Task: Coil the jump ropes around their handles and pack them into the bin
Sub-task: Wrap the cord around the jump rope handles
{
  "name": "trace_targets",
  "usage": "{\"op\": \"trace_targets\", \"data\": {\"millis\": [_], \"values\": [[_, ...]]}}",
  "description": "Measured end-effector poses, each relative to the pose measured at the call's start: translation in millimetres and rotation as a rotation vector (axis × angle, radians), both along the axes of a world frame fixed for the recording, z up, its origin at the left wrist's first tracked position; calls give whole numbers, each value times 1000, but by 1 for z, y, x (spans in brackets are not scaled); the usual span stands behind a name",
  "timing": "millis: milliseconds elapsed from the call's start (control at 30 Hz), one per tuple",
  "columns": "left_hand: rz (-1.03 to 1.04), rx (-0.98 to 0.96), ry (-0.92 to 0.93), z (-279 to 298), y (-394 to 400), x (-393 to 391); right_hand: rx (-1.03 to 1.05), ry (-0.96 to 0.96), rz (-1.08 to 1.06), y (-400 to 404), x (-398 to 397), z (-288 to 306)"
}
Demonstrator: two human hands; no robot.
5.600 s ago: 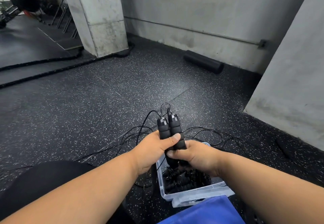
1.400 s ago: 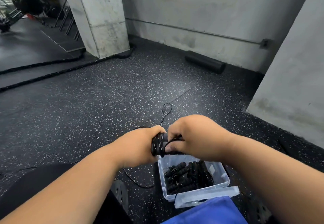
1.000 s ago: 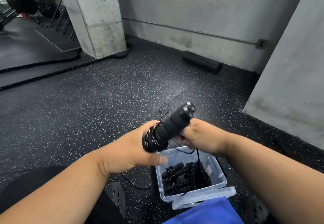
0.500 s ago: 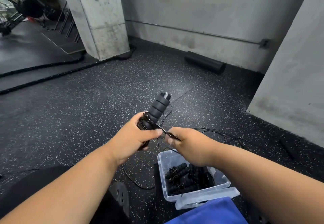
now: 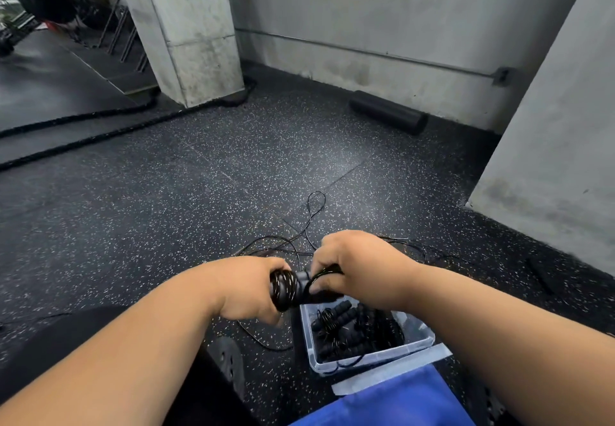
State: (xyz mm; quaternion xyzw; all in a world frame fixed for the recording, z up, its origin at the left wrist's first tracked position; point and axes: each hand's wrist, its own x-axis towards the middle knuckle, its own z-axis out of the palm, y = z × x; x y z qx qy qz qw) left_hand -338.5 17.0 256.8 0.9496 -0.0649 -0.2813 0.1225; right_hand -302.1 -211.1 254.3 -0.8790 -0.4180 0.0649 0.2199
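Bin contents: I see a clear plastic bin on the floor, rectangular, holding several coiled black jump ropes with ribbed foam handles.
Bin lid: a translucent lid lies against the bin's near edge, with a blue cloth just beside it.
Left hand: my left hand has its fingers wrapped round one end of the jump rope handles, above the bin's far left corner.
Right hand: my right hand grips the other end, fingers curled, pinching a loop of thin black cord.
Coil: glossy turns of cord ring the handles between both hands.
Loose cord: slack cord trails across the speckled rubber floor beyond the hands.
Background: a black foam roller lies at the concrete wall.
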Motion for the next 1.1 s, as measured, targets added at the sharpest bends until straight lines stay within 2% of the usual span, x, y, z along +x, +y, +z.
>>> {"op": "trace_targets", "data": {"millis": [100,167,267,333,433,633,833,900,967,1100], "values": [[-92,26,173,-1,5,1,8,17,22,2,6,-15],[-151,-28,323,0,9,2,0,66,23,4,9,-24],[-176,-318,517,0,18,0,-24,220,-20,9,13,-38],[-194,-587,542,2,24,-2,51,349,-69,11,9,-48],[-111,-844,405,2,26,-1,-9,420,-93,19,-1,-63],[465,-940,208,-10,11,-1,-53,469,-178,38,-7,-89],[455,-1069,221,-6,2,-6,-103,356,-126,53,-13,-98],[548,-1028,78,-4,4,-1,-127,374,-117,51,-12,-107],[696,-949,-162,-1,15,6,-175,416,-126,47,-11,-113],[810,-574,-600,11,47,9,-230,528,-156,39,-4,-117]]}}
